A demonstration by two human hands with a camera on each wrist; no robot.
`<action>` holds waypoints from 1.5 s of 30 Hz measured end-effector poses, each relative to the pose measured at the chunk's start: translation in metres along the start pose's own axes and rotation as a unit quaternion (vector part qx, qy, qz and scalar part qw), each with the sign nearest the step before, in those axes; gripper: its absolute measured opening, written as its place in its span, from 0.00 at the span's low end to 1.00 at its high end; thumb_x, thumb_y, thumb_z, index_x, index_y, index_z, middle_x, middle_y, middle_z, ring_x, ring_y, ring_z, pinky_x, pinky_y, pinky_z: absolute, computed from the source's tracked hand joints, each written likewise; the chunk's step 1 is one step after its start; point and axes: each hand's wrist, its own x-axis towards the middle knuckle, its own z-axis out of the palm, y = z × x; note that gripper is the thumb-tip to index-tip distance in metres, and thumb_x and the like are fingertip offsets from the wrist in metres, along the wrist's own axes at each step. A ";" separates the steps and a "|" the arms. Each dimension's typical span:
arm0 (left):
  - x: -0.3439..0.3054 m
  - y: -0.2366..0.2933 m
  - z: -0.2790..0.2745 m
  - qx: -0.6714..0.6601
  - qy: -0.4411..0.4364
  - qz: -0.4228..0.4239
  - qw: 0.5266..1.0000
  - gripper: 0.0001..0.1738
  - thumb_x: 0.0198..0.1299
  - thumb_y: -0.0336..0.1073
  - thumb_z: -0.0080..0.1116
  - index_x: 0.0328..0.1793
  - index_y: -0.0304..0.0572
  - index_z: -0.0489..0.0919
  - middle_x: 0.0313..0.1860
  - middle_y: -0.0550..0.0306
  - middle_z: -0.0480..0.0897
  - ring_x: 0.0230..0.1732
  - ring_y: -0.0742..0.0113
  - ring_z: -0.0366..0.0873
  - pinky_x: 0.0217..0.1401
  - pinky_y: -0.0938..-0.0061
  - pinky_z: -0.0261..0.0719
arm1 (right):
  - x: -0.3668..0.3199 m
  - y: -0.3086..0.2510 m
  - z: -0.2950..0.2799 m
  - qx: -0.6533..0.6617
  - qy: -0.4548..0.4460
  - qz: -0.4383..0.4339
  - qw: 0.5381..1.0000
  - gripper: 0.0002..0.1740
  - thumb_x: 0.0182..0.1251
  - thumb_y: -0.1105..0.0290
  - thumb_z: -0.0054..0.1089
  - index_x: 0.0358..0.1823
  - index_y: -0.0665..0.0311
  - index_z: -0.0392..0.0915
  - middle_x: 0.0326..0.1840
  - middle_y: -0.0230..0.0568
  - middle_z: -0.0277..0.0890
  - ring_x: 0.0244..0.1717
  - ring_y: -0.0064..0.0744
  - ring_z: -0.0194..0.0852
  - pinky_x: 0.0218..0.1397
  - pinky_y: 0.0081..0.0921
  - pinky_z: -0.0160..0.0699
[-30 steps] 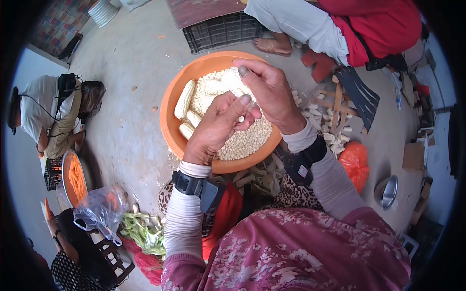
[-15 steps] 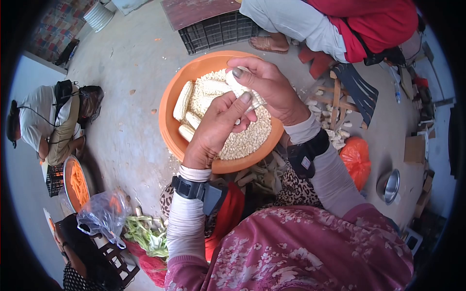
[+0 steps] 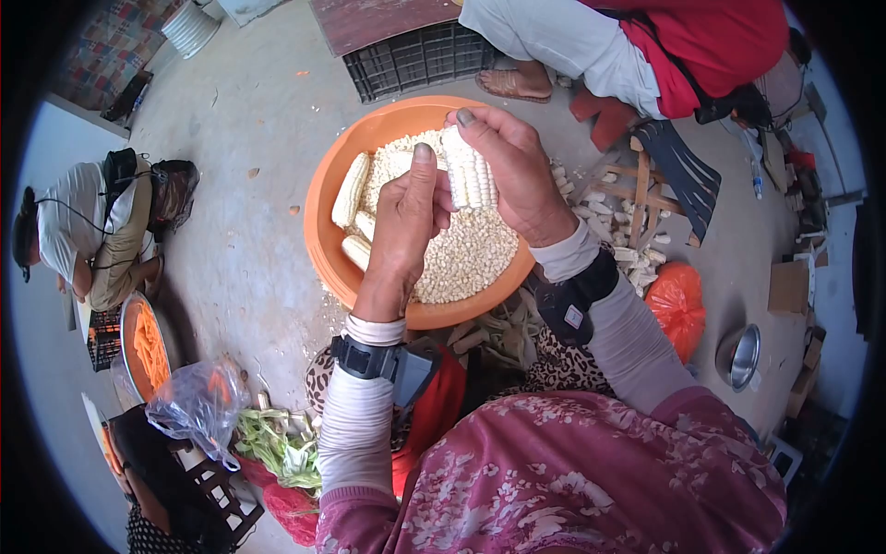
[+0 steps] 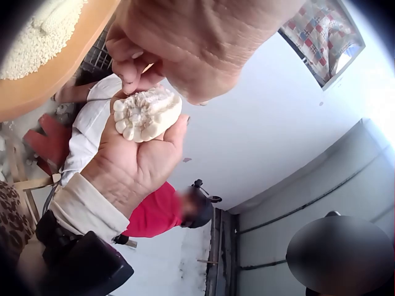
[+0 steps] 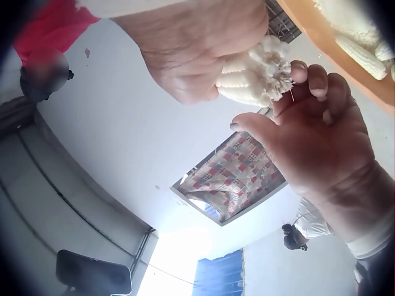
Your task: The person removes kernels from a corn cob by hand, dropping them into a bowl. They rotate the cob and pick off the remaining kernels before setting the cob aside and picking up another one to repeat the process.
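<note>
My right hand (image 3: 524,175) grips an ear of white corn (image 3: 469,177) above an orange basin (image 3: 321,217). Bare rows show at the ear's broken end in the right wrist view. My left hand (image 3: 402,222) is beside the ear with its thumb raised off it. In the right wrist view, the left fingertips (image 5: 318,83) are right at the ear's end, loosely bent, and a loose kernel (image 5: 327,116) shows against them. Shelled kernels (image 3: 466,263) fill much of the basin. Several whole ears (image 3: 351,189) lie on its left side.
Bare cobs (image 3: 637,263) lie on the floor to the right, beside a wooden frame (image 3: 641,198) and a red plastic bag (image 3: 676,309). Husks (image 3: 277,448) lie at lower left. A black crate (image 3: 420,65) stands beyond the basin, near a seated person in red (image 3: 711,55).
The left thumb has lifted off the ear and the left hand has moved slightly left. More of the ear now shows in the right hand.
</note>
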 end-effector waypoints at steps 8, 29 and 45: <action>0.003 -0.007 0.005 0.016 0.041 0.077 0.996 0.23 0.67 0.50 0.48 0.36 0.36 0.79 0.30 0.62 0.77 0.28 0.80 0.67 0.35 0.84 0.66 | 0.000 -0.003 -0.004 0.010 -0.015 0.018 1.000 0.14 0.68 0.69 0.50 0.48 0.73 0.71 0.40 0.37 0.74 0.41 0.20 0.73 0.45 0.18 0.73; -0.002 -0.002 -0.004 0.211 -0.130 0.114 0.962 0.22 0.55 0.38 0.62 0.52 0.36 0.71 0.39 0.61 0.77 0.39 0.76 0.73 0.42 0.80 0.73 | 0.000 -0.014 -0.007 0.030 -0.169 0.011 0.985 0.18 0.63 0.73 0.46 0.53 0.73 0.70 0.48 0.45 0.73 0.52 0.30 0.70 0.59 0.26 0.67; 0.000 -0.003 -0.007 0.234 -0.104 0.138 0.957 0.27 0.47 0.32 0.61 0.54 0.30 0.68 0.40 0.43 0.79 0.43 0.54 0.79 0.48 0.69 0.74 | 0.000 -0.016 -0.010 0.056 -0.107 0.080 0.989 0.17 0.72 0.64 0.45 0.50 0.73 0.71 0.46 0.45 0.74 0.48 0.30 0.74 0.55 0.27 0.75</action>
